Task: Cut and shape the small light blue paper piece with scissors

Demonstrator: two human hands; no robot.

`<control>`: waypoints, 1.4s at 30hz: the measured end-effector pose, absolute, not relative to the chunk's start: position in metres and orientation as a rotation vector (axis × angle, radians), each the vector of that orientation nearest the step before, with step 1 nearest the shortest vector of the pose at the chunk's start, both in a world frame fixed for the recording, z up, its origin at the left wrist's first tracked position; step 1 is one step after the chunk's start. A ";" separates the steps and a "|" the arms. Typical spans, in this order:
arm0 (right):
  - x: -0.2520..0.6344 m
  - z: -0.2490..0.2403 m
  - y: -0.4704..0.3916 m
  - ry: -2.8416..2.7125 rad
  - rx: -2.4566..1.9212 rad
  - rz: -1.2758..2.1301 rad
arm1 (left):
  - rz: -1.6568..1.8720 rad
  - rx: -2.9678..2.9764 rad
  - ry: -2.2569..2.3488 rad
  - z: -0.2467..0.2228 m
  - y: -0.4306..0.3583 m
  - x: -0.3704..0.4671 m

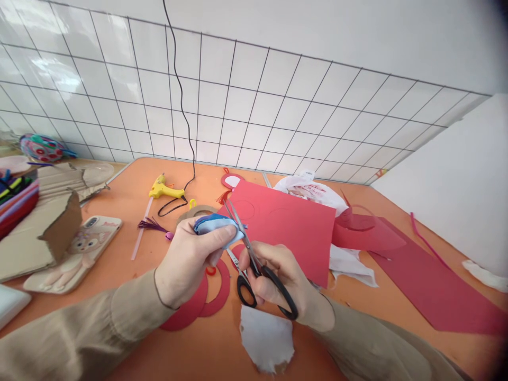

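Note:
My left hand pinches a folded light-blue and dark-blue piece, apparently cloth, between thumb and fingers. In my right hand is a pair of black-handled scissors, with the fingers around the handles. Their blades point up and away, right beside the blue piece's right edge; whether they touch it I cannot tell. Another black handle loop and a short metal blade show below the hands, partly hidden. Beneath the hands lie a red disc and a red ring.
Red sheets cover the table's middle and right. A yellow glue gun with a black cord lies at the back left, near a purple tassel. Cardboard and a phone are at left, a white scrap in front.

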State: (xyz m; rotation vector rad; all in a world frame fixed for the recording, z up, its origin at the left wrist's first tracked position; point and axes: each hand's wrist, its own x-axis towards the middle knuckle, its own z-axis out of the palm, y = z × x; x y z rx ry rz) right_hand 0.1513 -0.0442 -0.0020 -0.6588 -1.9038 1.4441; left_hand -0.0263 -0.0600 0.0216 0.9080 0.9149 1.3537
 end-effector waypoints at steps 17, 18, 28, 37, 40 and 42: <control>0.150 -0.003 -0.046 -1.912 -0.677 1.446 | 1.354 0.891 0.922 0.024 -0.062 -0.024; 0.150 -0.003 -0.046 -1.916 -0.676 1.442 | 1.354 0.890 0.920 0.024 -0.061 -0.024; 0.148 0.000 -0.048 -1.937 -0.689 1.397 | 1.353 0.883 0.947 0.025 -0.063 -0.024; 0.149 0.000 -0.048 -1.912 -0.696 1.413 | 1.338 0.886 0.965 0.024 -0.062 -0.023; 0.149 0.000 -0.048 -1.919 -0.699 1.403 | 1.343 0.877 0.968 0.025 -0.063 -0.024; 0.149 -0.001 -0.048 -1.907 -0.696 1.409 | 1.346 0.880 0.967 0.025 -0.063 -0.024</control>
